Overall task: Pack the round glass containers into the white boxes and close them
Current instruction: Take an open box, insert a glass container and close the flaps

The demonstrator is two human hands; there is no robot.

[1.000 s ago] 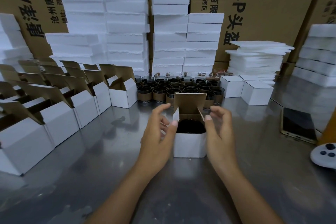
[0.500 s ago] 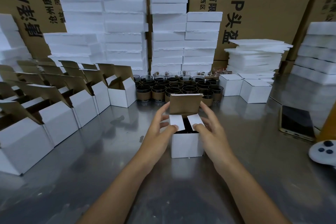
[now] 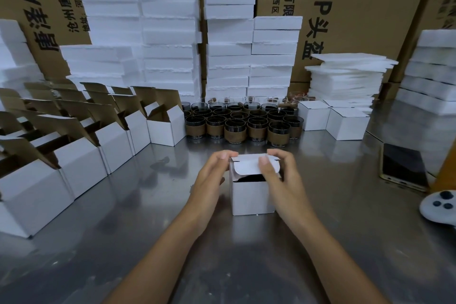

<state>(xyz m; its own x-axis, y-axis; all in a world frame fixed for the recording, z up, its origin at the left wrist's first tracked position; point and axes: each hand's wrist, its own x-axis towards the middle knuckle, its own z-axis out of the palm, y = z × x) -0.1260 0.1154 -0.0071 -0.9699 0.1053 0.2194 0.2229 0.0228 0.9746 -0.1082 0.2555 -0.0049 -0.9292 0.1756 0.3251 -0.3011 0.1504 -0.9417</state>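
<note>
Around your white box point(image 3: 253, 195) bare steel table point(image 3: 148, 242) lies clear; your left hand point(image 3: 212, 177) and right hand point(image 3: 278, 175) grip its lid flap point(image 3: 249, 166), glass containers point(image 3: 241, 121) just behind.

Two hands point(image 3: 212, 180) hold one white box point(image 3: 253, 195), two closed boxes point(image 3: 333, 118) sit behind, and one phone point(image 3: 403, 168) lies nearby.

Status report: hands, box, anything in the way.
Left hand and right hand both on box. Lid folded down, tuck flap not in. Nothing in the way.

box interior point(image 3: 249, 177): mostly hidden | controller point(image 3: 441, 207): cropped (right edge)
</note>
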